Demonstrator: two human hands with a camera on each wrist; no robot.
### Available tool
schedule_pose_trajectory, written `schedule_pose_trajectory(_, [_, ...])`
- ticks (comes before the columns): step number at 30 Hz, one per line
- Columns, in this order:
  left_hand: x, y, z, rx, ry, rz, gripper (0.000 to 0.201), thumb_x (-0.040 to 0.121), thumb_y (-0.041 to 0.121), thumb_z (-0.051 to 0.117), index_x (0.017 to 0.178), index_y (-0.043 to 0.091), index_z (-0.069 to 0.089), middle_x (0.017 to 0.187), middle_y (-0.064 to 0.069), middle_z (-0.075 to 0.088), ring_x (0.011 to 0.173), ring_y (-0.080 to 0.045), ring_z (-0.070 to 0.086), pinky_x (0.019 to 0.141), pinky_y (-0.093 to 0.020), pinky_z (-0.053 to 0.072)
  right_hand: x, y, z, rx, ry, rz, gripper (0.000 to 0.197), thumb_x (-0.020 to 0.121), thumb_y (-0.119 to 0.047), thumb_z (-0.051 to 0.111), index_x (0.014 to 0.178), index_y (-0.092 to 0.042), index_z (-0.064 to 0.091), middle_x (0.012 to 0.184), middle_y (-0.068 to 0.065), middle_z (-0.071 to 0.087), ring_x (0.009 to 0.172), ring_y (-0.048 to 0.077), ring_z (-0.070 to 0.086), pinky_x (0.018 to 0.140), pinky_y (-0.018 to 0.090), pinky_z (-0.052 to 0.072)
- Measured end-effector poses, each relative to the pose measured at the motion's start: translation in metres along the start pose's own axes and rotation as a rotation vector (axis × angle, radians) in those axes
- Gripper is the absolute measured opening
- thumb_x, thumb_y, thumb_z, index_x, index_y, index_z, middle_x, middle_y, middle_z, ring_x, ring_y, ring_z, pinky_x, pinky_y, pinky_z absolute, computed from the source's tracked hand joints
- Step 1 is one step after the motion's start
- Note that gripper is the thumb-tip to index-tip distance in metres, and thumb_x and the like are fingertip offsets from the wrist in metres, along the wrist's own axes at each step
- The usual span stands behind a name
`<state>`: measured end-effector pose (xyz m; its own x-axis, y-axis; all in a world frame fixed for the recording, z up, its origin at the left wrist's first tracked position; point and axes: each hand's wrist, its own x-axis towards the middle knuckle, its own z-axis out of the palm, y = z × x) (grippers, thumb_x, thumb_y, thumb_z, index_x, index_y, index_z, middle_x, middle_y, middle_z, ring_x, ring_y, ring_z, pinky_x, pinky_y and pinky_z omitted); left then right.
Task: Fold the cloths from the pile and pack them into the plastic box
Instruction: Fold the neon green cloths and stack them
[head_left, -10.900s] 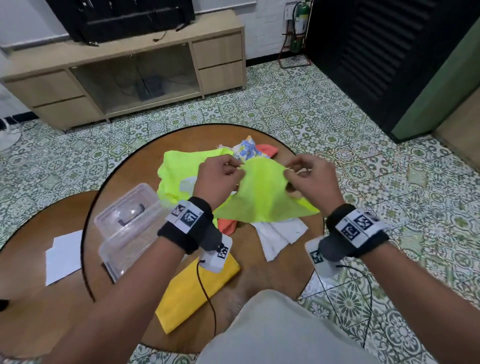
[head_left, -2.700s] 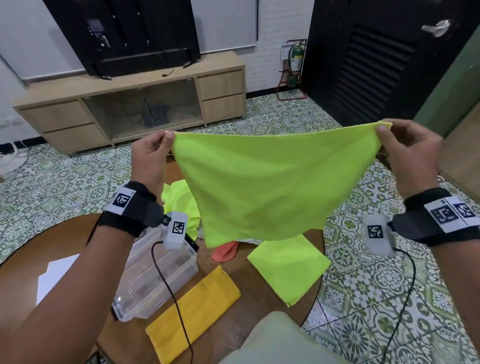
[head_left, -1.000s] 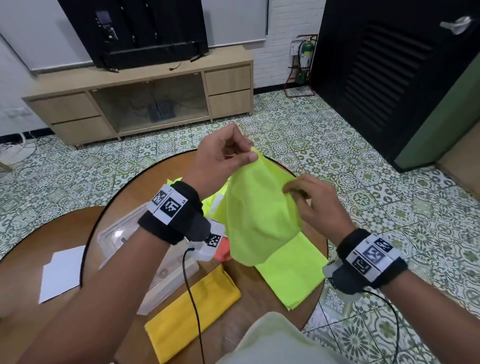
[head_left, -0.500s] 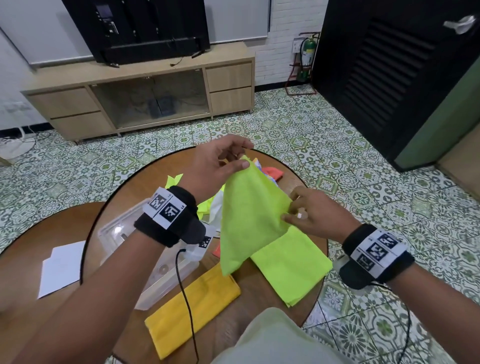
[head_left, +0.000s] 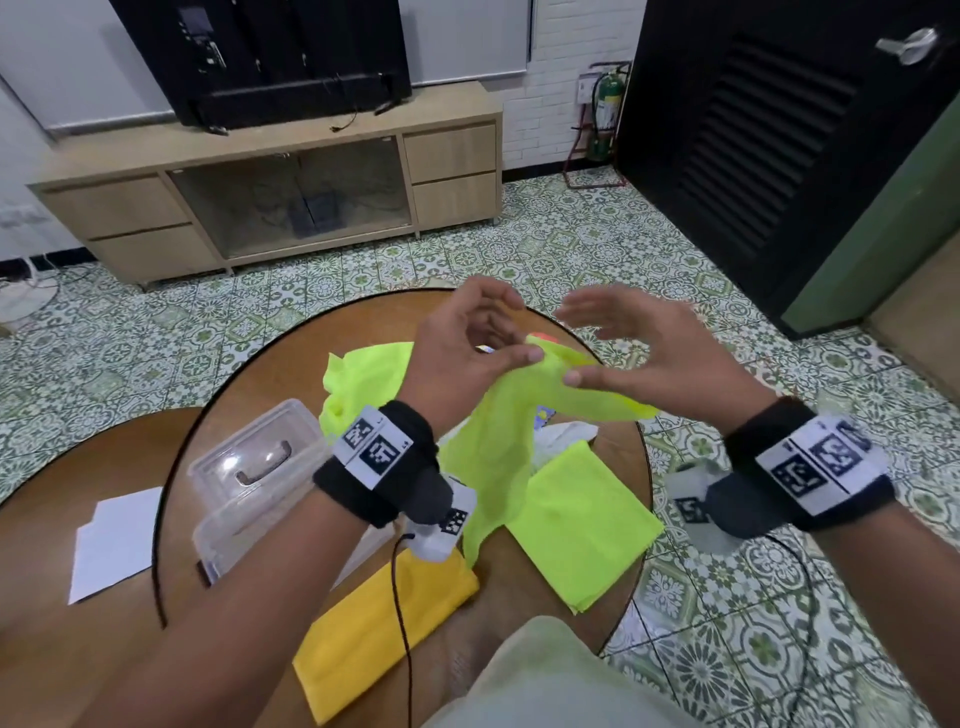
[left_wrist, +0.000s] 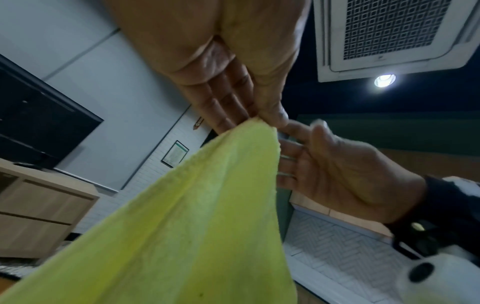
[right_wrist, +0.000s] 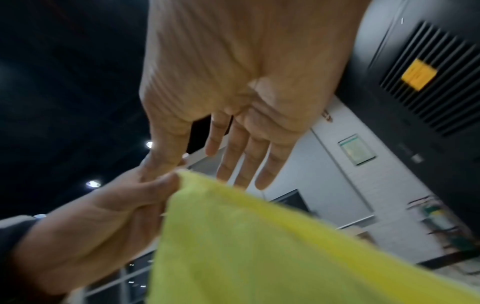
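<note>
A neon yellow-green cloth (head_left: 493, 441) hangs above the round table (head_left: 260, 374). My left hand (head_left: 522, 332) pinches its top corner between thumb and fingers, which the left wrist view shows at the cloth (left_wrist: 194, 226) tip under my left hand (left_wrist: 259, 117). My right hand (head_left: 576, 345) is right beside it, fingers straight and spread, thumb touching the cloth's upper fold. In the right wrist view my right hand (right_wrist: 207, 174) is open above the cloth (right_wrist: 259, 246). The clear plastic box (head_left: 228, 525) stands at the table's left.
A folded neon cloth (head_left: 582, 525) and a folded yellow cloth (head_left: 384, 618) lie at the table's near side. Behind my hands is the pile, with a loose neon cloth (head_left: 363, 374) and a white cloth (head_left: 566, 436). White paper (head_left: 114, 540) lies on the lower left table.
My right hand has let go of the cloth's side edge, risen to the top next to my left hand and spread its fingers. The cloth now bunches between both hands.
</note>
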<state>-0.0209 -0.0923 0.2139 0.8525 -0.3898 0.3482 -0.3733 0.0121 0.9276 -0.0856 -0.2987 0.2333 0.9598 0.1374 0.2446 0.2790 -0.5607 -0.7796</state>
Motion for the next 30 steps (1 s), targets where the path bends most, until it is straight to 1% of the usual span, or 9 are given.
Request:
schedule_pose_trajectory(2, [0.0, 0.002, 0.011, -0.02, -0.019, -0.002, 0.043, 0.065, -0.004, 0.083, 0.088, 0.018, 0.055, 0.065, 0.006, 0.062, 0.064, -0.013, 0.061, 0.067, -0.028, 0.053, 0.008, -0.01, 0.014, 0.073, -0.029, -0.024, 0.067, 0.063, -0.024, 0.09, 0.123, -0.025, 0.059, 0.11, -0.011, 0.07, 0.106, -0.001, 0.065, 0.094, 0.018, 0.05])
schedule_pose_trajectory(5, [0.0, 0.002, 0.016, -0.048, 0.02, 0.004, 0.037, 0.068, -0.001, 0.082, 0.081, 0.019, 0.054, 0.065, 0.002, 0.06, 0.064, -0.016, 0.059, 0.063, -0.034, 0.052, 0.015, -0.013, 0.02, 0.046, 0.028, -0.044, 0.055, 0.061, -0.018, 0.091, 0.11, -0.026, 0.068, 0.091, -0.012, 0.074, 0.086, 0.003, 0.07, 0.082, 0.02, 0.055])
schedule_pose_trajectory(8, [-0.004, -0.003, 0.017, -0.094, 0.094, -0.008, 0.037, 0.07, -0.002, 0.081, 0.073, 0.02, 0.052, 0.066, 0.003, 0.06, 0.064, -0.015, 0.058, 0.062, -0.033, 0.052, 0.017, -0.013, 0.015, -0.126, 0.054, -0.055, 0.04, 0.065, -0.017, 0.089, 0.102, -0.02, 0.074, 0.077, -0.001, 0.073, 0.07, 0.015, 0.069, 0.07, 0.025, 0.055])
schedule_pose_trajectory(9, [-0.006, -0.006, 0.018, -0.106, 0.099, -0.018, 0.037, 0.07, -0.001, 0.081, 0.072, 0.021, 0.052, 0.067, 0.003, 0.061, 0.065, -0.015, 0.059, 0.064, -0.033, 0.053, 0.017, -0.014, 0.014, -0.216, 0.05, -0.077, 0.035, 0.067, -0.018, 0.088, 0.099, -0.021, 0.075, 0.074, 0.0, 0.072, 0.068, 0.015, 0.067, 0.068, 0.023, 0.053])
schedule_pose_trajectory(13, [-0.023, -0.023, 0.029, -0.149, 0.085, -0.097, 0.037, 0.068, 0.003, 0.084, 0.07, 0.02, 0.051, 0.074, 0.007, 0.06, 0.068, -0.012, 0.057, 0.068, -0.033, 0.049, 0.014, -0.015, 0.01, -0.337, 0.057, -0.121, 0.017, 0.074, -0.014, 0.083, 0.087, -0.021, 0.076, 0.073, -0.004, 0.07, 0.064, 0.007, 0.06, 0.063, 0.018, 0.047])
schedule_pose_trajectory(17, [-0.04, -0.047, 0.04, -0.065, 0.107, -0.145, 0.032, 0.07, 0.015, 0.085, 0.068, 0.024, 0.054, 0.076, 0.013, 0.061, 0.066, -0.012, 0.057, 0.061, -0.028, 0.048, 0.008, -0.023, -0.007, -0.31, 0.116, -0.094, 0.015, 0.073, -0.018, 0.084, 0.085, -0.022, 0.075, 0.076, -0.002, 0.072, 0.069, 0.009, 0.064, 0.069, 0.031, 0.054])
schedule_pose_trajectory(21, [-0.047, -0.068, 0.042, -0.005, 0.11, -0.157, 0.022, 0.072, 0.014, 0.084, 0.073, 0.019, 0.063, 0.077, 0.009, 0.065, 0.067, -0.011, 0.057, 0.066, -0.034, 0.052, 0.003, -0.03, -0.032, -0.323, 0.173, -0.114, 0.015, 0.075, -0.016, 0.083, 0.088, -0.014, 0.075, 0.08, 0.002, 0.072, 0.073, 0.018, 0.068, 0.071, 0.04, 0.056])
schedule_pose_trajectory(26, [-0.05, -0.092, 0.034, 0.054, 0.067, -0.197, 0.025, 0.076, 0.014, 0.081, 0.082, 0.014, 0.057, 0.075, 0.006, 0.06, 0.073, -0.014, 0.058, 0.073, -0.033, 0.052, -0.003, -0.036, -0.065, -0.326, 0.264, -0.119, 0.016, 0.077, -0.021, 0.081, 0.09, -0.016, 0.073, 0.083, 0.003, 0.072, 0.071, 0.01, 0.066, 0.071, 0.03, 0.056])
schedule_pose_trajectory(30, [-0.055, -0.115, 0.03, 0.254, -0.021, -0.167, 0.028, 0.079, 0.015, 0.078, 0.082, 0.018, 0.051, 0.086, -0.001, 0.065, 0.087, -0.012, 0.062, 0.081, -0.036, 0.051, -0.004, -0.035, -0.088, -0.301, 0.32, -0.081, 0.017, 0.079, -0.029, 0.08, 0.092, -0.022, 0.072, 0.084, 0.004, 0.071, 0.072, 0.015, 0.064, 0.07, 0.028, 0.052])
